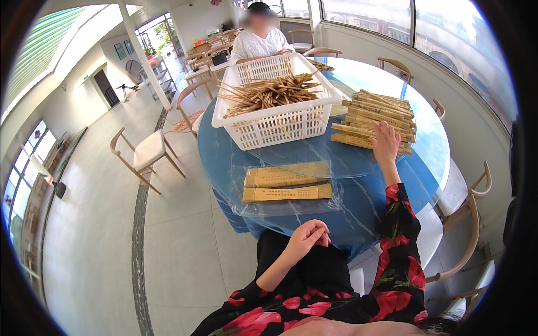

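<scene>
Yellow packets (382,106) under right fingers (383,129), gap to table edge (441,150)

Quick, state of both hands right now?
Left hand: loosely curled; whether it holds anything cannot be told.
Right hand: touching the stack of yellow packets; whether it grips one cannot be told.
</scene>
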The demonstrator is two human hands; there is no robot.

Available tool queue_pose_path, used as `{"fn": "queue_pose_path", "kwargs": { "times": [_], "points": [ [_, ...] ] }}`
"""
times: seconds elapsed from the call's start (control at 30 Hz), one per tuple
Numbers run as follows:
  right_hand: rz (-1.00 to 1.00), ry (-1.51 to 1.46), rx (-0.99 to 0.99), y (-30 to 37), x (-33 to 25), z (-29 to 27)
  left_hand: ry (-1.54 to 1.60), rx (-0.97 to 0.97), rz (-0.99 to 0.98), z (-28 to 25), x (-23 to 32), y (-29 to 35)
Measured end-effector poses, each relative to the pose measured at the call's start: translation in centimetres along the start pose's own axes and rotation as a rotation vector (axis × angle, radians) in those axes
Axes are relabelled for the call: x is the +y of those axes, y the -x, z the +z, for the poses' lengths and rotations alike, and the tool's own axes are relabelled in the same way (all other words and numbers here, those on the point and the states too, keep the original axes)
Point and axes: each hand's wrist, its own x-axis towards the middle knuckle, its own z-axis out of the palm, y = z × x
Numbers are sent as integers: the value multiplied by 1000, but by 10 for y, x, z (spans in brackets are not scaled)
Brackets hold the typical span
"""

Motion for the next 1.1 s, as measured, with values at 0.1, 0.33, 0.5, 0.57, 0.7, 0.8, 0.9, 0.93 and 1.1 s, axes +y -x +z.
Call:
{"fn": "queue_pose_path", "kwargs": {
  "times": [0.1,0.33,0.5,0.57,0.7,0.8,0.9,0.93,1.1],
  "points": [
    [25,-117,-15,17,1,12,-11,-13,7,1,-3,2],
    [20,-280,19,15,-32,-9,-544,43,145,-21,75,-13],
    [-86,-574,-76,27,-85,-45,-1024,403,537,-72,194,-90],
    [-155,-649,-165,35,-97,-52,-1323,590,636,-102,231,-131],
    [-228,-739,-200,39,-111,-46,-1788,692,49,-216,278,-194],
    [-248,-780,-212,38,-112,-42,-1978,613,-357,-260,291,-223],
    [-233,-790,-230,40,-101,-37,-2157,573,-457,-218,281,-250],
    [-229,-785,-237,41,-99,-35,-2196,566,-472,-215,272,-263],
    [-200,-747,-264,44,-87,-33,-2273,444,-566,-201,256,-291]
  ]
}}
